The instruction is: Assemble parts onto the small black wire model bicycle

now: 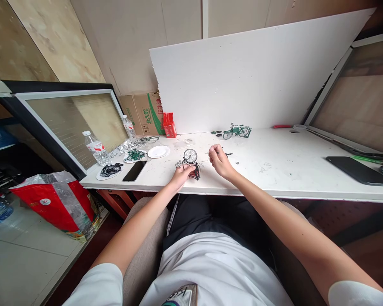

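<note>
My left hand [179, 177] is closed around a small black model bicycle [195, 171] near the front edge of the table. One spoked wheel of the model [190, 156] points up, away from me. My right hand [220, 162] hovers to the right of it, fingers curled in a pinch; a thin dark sliver shows beside the fingertips, too small to name. A dark curved part [229, 154] lies just behind that hand. Farther back stands a green model bicycle [238, 131], with small dark pieces [216, 133] to its left.
On the left of the white table [274, 170] are plates of black parts [111, 169] and green parts [135, 155], a white plate [158, 151], a phone [134, 171] and water bottles [96, 148]. A red box [169, 125] stands behind. A black phone-like slab [359, 170] lies right.
</note>
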Available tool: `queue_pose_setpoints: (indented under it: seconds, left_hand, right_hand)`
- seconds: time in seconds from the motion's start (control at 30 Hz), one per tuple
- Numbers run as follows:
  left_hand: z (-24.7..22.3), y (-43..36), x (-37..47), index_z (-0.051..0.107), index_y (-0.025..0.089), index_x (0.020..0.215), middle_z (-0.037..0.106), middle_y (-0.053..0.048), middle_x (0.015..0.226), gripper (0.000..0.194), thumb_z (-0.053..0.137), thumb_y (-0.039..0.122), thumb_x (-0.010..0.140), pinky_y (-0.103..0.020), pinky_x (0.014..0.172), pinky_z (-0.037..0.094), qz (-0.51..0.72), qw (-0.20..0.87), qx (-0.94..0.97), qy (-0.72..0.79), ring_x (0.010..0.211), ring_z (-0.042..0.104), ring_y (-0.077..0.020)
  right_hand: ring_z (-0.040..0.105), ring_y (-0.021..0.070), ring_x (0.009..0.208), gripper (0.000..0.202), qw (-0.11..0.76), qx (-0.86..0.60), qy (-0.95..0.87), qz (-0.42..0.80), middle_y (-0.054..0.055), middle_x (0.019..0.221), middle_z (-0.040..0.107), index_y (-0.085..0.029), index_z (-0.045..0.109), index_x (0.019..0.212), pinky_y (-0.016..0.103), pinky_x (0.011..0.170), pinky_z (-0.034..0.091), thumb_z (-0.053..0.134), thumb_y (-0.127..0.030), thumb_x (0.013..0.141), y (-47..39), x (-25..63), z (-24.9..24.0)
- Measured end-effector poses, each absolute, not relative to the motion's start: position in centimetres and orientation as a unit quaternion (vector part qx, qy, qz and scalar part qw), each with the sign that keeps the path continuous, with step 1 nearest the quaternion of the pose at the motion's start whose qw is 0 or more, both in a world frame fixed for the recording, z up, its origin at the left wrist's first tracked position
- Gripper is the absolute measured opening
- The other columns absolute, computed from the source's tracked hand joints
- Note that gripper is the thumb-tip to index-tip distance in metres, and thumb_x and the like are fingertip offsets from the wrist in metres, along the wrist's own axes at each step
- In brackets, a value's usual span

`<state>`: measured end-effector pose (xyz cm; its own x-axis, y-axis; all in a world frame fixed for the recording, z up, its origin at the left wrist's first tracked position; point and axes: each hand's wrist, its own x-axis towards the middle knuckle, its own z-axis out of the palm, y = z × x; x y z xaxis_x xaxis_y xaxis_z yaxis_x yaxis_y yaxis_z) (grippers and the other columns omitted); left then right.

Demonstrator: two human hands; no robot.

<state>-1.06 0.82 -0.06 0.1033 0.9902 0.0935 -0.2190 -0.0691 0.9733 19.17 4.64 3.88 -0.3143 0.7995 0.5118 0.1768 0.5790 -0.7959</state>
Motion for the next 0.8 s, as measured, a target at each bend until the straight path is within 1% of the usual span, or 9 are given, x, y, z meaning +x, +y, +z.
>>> queue_pose_setpoints:
  seconds: [0.07, 0.1, 0.2, 0.3, 0.4, 0.5, 0.63, 0.8]
  left_hand:
    - [0.0, 0.8, -1.0, 0.071, 0.013, 0.088, 0.075, -0.008, 0.084, 0.03, 0.082, 0.039, 0.077, -0.033, 0.075, 0.055, 0.544, 0.559, 0.487, 0.393, 0.075, 0.068, -0.018]
    - [0.0, 0.8, -1.0, 0.071, 0.014, 0.088, 0.074, -0.008, 0.083, 0.03, 0.082, 0.039, 0.077, -0.033, 0.075, 0.054, 0.546, 0.56, 0.484, 0.392, 0.075, 0.068, -0.0179]
    - [0.1, 0.8, -1.0, 0.071, 0.014, 0.088, 0.074, -0.007, 0.082, 0.029, 0.082, 0.037, 0.076, -0.032, 0.074, 0.053, 0.547, 0.564, 0.481, 0.389, 0.074, 0.067, -0.0174]
    - [0.2, 0.7, -1.1, 0.071, 0.014, 0.088, 0.074, -0.006, 0.082, 0.027, 0.081, 0.036, 0.075, -0.031, 0.073, 0.052, 0.548, 0.566, 0.481, 0.385, 0.073, 0.066, -0.0167]
    - [0.2, 0.7, -1.0, 0.072, 0.014, 0.088, 0.074, -0.007, 0.083, 0.027, 0.081, 0.036, 0.076, -0.031, 0.072, 0.052, 0.547, 0.565, 0.486, 0.383, 0.074, 0.066, -0.017]
    - [0.3, 0.6, -1.0, 0.072, 0.014, 0.088, 0.074, -0.007, 0.084, 0.027, 0.08, 0.037, 0.077, -0.032, 0.073, 0.052, 0.542, 0.561, 0.494, 0.383, 0.074, 0.066, -0.0175]
    - [0.2, 0.7, -1.0, 0.071, 0.014, 0.088, 0.074, -0.007, 0.084, 0.027, 0.08, 0.038, 0.077, -0.032, 0.073, 0.052, 0.54, 0.56, 0.5, 0.381, 0.073, 0.066, -0.0175]
    - [0.1, 0.8, -1.0, 0.073, 0.014, 0.088, 0.075, -0.006, 0.083, 0.025, 0.08, 0.035, 0.077, -0.031, 0.071, 0.052, 0.545, 0.562, 0.498, 0.374, 0.073, 0.066, -0.0169]
  right_hand:
    - [0.047, 0.0144, 0.061, 0.048, 0.526, -0.325, -0.7, 0.357, -0.002, 0.075, 0.05, -0.026, 0.046, 0.102, 0.027, 0.052, 0.041, 0.044, -0.074, 0.099, 4.4, 18.8, 4.1]
    - [0.05, 0.0146, 0.061, 0.048, 0.531, -0.313, -0.691, 0.377, -0.001, 0.076, 0.052, -0.026, 0.047, 0.1, 0.027, 0.051, 0.041, 0.049, -0.074, 0.097, 4.2, 18.6, 4.3]
    - [0.056, 0.0157, 0.063, 0.05, 0.515, -0.289, -0.71, 0.384, 0.002, 0.075, 0.059, -0.022, 0.057, 0.096, 0.028, 0.053, 0.043, 0.055, -0.072, 0.095, 3.6, 18.3, 5.0]
    - [0.054, 0.0152, 0.063, 0.055, 0.486, -0.281, -0.752, 0.346, 0.002, 0.07, 0.058, -0.02, 0.065, 0.092, 0.029, 0.06, 0.044, 0.046, -0.071, 0.1, 3.2, 18.3, 5.2]
    - [0.054, 0.0159, 0.067, 0.06, 0.452, -0.283, -0.788, 0.308, 0.003, 0.071, 0.057, -0.019, 0.067, 0.092, 0.029, 0.065, 0.045, 0.036, -0.07, 0.104, 3.2, 18.4, 5.0]
    - [0.054, 0.0162, 0.069, 0.061, 0.431, -0.29, -0.802, 0.295, 0.003, 0.073, 0.058, -0.02, 0.066, 0.094, 0.029, 0.067, 0.045, 0.033, -0.071, 0.104, 3.2, 18.3, 4.8]
    - [0.054, 0.0154, 0.067, 0.062, 0.416, -0.293, -0.805, 0.306, 0.002, 0.074, 0.058, -0.02, 0.066, 0.096, 0.028, 0.066, 0.046, 0.031, -0.07, 0.104, 3.2, 18.3, 4.5]
    - [0.055, 0.0153, 0.066, 0.061, 0.416, -0.293, -0.801, 0.315, 0.003, 0.075, 0.06, -0.02, 0.065, 0.097, 0.027, 0.066, 0.046, 0.031, -0.07, 0.105, 3.3, 18.3, 4.2]
